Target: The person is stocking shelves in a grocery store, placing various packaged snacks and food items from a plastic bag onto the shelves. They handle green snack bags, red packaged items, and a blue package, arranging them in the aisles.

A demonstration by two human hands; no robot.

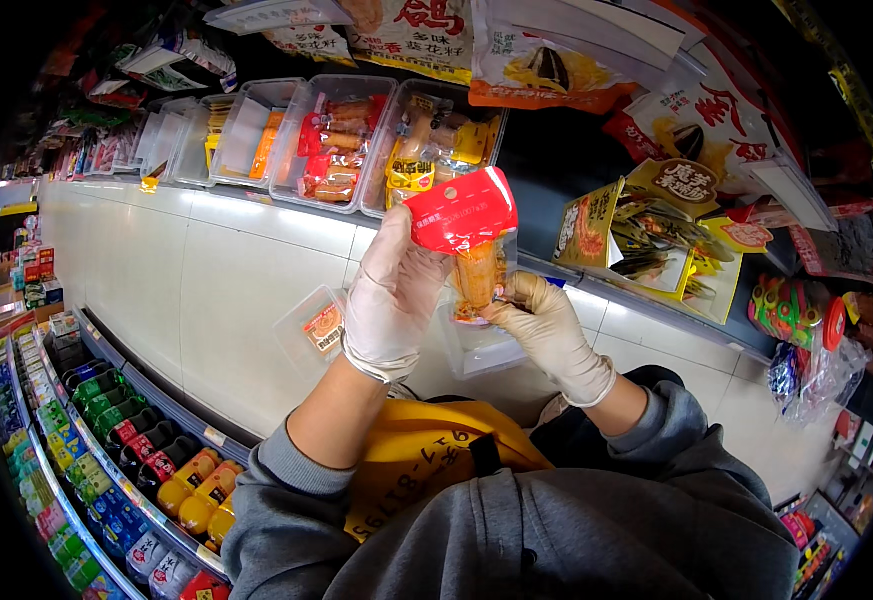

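Note:
A vacuum-packed snack (pixel 474 277) with a red top flap and an orange-brown, sausage-like content is held up between my two gloved hands. My left hand (pixel 395 289) pinches the red flap at its left corner, thumb on top. The fingertips of my right hand (pixel 545 326) grip the clear lower end of the same pack. Below it, partly hidden by my hands, a clear plastic bin (pixel 481 358) is down near the floor. Beside my left wrist lies another clear bin (pixel 309 330) with an orange-and-white packet in it.
Ahead on the shelf, clear bins hold red-flapped packs (pixel 339 146) and yellow-labelled packs (pixel 410 172). An open yellow display box (pixel 654 247) of sachets stands right, near a jar with a red lid (pixel 796 311). Sunflower seed bags (pixel 549 64) hang above. A bottle shelf (pixel 151 427) runs along the left.

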